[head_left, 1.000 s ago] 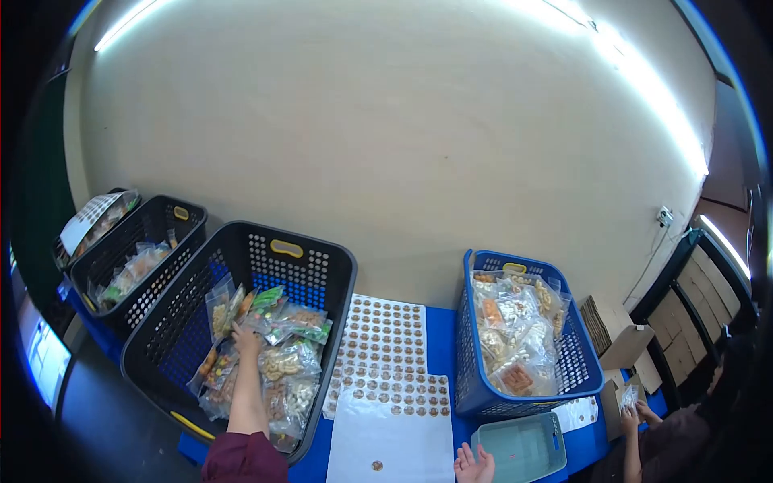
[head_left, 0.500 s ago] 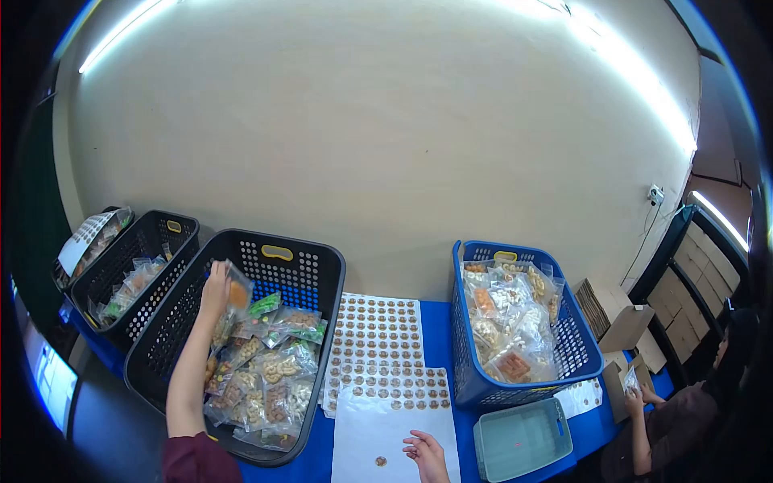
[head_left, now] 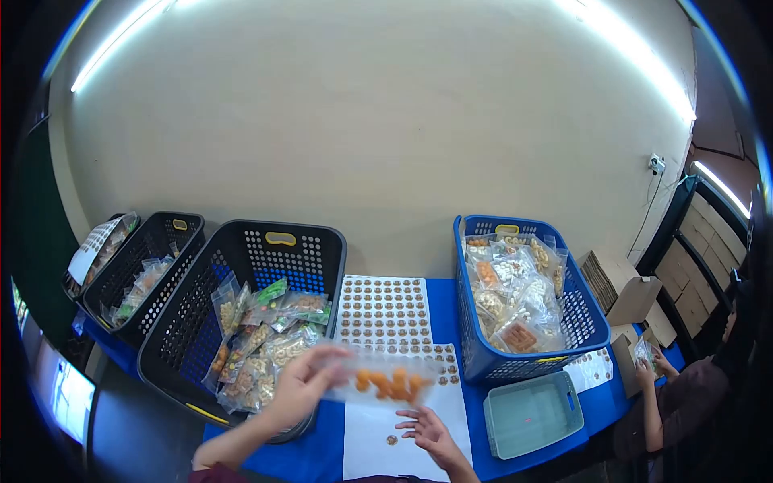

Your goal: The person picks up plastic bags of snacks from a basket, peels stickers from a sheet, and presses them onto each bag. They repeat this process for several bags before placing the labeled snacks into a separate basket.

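My left hand (head_left: 302, 390) is closed on one end of a clear plastic bag (head_left: 393, 385) with orange snack pieces inside, held over the sheets of round stickers (head_left: 385, 312). My right hand (head_left: 433, 439) is just below the bag, its fingers apart and slightly curled. Beneath it lies a mostly bare white sheet (head_left: 370, 451) with one round sticker (head_left: 392, 439) left of my fingers. To the left, a large black basket (head_left: 173, 366) contains several snack bags (head_left: 274, 322), partly hidden by my left hand.
A blue basket (head_left: 527, 366) of packed snack bags stands at the right, with a pale green tray (head_left: 535, 414) in front. Two more dark baskets (head_left: 153, 274) are at the far left. At far right, a co-worker (head_left: 684, 406) handles a small packet beside cardboard boxes (head_left: 624, 294).
My left hand has come out of the black basket to the right, carrying the bag of orange pieces over the sticker sheets. My right hand remains over the white sheet.
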`<state>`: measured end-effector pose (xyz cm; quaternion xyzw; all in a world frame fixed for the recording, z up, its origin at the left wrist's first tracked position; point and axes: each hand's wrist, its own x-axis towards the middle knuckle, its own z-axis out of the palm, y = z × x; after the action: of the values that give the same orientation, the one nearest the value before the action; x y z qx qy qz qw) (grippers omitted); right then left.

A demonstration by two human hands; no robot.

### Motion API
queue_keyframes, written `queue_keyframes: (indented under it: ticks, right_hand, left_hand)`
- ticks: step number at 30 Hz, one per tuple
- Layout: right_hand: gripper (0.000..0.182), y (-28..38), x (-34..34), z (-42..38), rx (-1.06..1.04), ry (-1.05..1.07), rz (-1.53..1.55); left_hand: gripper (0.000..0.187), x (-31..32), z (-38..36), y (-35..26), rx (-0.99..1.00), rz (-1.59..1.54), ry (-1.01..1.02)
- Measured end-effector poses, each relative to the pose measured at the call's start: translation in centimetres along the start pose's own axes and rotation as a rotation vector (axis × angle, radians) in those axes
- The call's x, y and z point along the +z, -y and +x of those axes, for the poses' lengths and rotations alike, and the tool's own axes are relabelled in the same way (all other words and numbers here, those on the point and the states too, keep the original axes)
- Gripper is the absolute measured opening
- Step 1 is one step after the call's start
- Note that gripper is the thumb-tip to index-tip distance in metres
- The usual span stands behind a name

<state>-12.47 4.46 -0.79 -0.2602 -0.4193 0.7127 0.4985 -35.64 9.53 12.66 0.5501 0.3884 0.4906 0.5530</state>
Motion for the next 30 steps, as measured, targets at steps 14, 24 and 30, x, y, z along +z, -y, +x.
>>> queue_keyframes:
  ticks: [14,24,30]
  right_hand:
    - [0.032,4.7,-1.3,-1.2,-0.02,-0.29,-0.043]
    - [0.035,-1.7,-3.1,0.1,0.39,0.331,-0.667]
    - [0.031,-8.1,-10.0,1.8,0.431,0.19,-0.627]
  left_hand:
    - [0.049,7.6,-4.9,10.2,-0.096,-0.177,0.195]
    - [0.036,2.7,-6.4,8.0,0.366,-0.164,-0.443]
    - [0.039,-0.9,-6.0,5.9,0.392,-0.135,-0.87]
